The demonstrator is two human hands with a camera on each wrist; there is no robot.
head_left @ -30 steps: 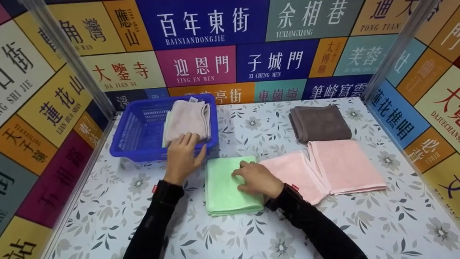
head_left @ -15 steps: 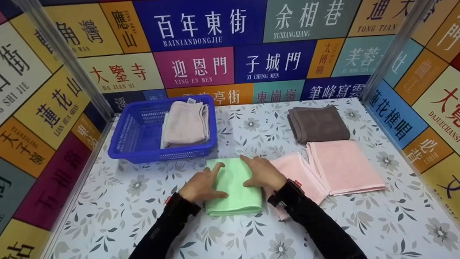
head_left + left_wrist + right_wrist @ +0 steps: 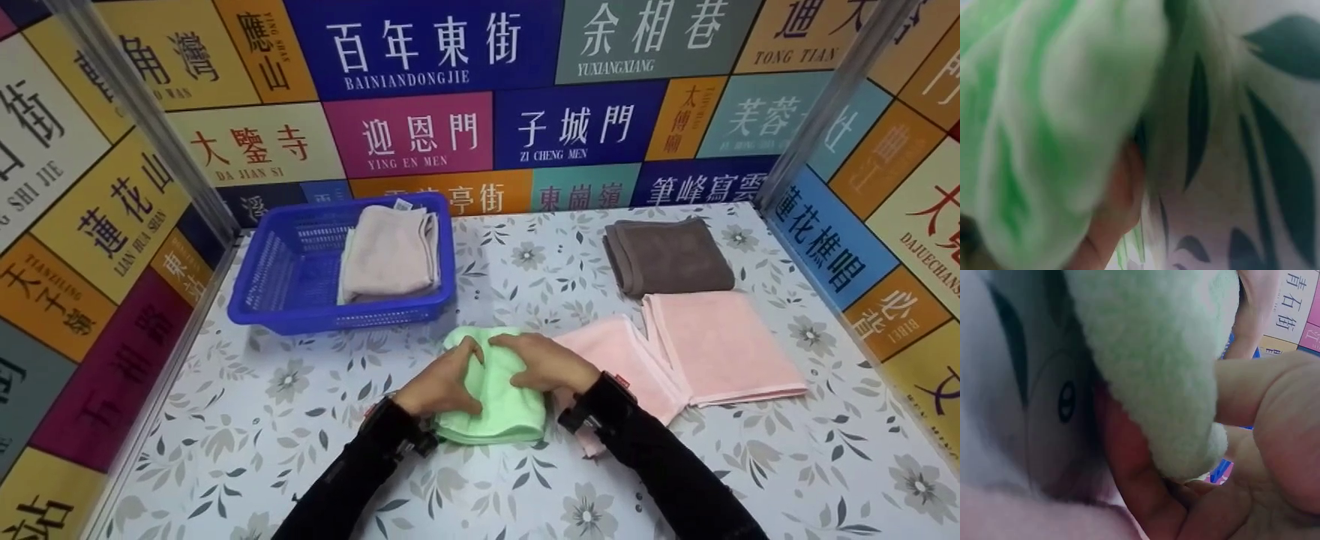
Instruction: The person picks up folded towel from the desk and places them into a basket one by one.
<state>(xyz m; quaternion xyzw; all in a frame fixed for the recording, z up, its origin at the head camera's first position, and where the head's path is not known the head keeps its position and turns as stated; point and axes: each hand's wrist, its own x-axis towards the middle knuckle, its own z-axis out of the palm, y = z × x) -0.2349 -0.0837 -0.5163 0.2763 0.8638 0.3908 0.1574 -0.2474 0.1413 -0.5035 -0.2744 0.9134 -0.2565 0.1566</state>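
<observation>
at table centre, near edge: green towel point(image 3: 491, 390) folded, gripped from both sides. left hand point(image 3: 442, 386) on the left edge, fingers curled round the cloth, thumb on top; right hand point(image 3: 544, 364) on the right edge, fingers tucked under, thumb over, as confirmed in the right wrist view point(image 3: 1264, 391). cloth bunched between the palms and apparently just leaving the table point(image 3: 300, 450); lift height not clear from the head view. left wrist view blurred: green cloth point(image 3: 1044, 112) over a fingertip, floral surface alongside.

at rear left: blue basket point(image 3: 277, 262), holding one folded beige towel point(image 3: 390, 251) against its right wall; left half of the basket showing only mesh.

at right: two pink towels, one point(image 3: 622, 364) just beside the right wrist, the other point(image 3: 720, 345) overlapping its far edge; grey towel point(image 3: 667, 255) behind them, folded, near the rear wall.

judged progress: one towel of five binned, a second in hand and probably bound for the basket, three untouched. roughly a fifth done; remaining, by this reading: carrying the green towel over the basket's near rim, setting it down beside or upon the beige one, then the pink pair and the grey.
</observation>
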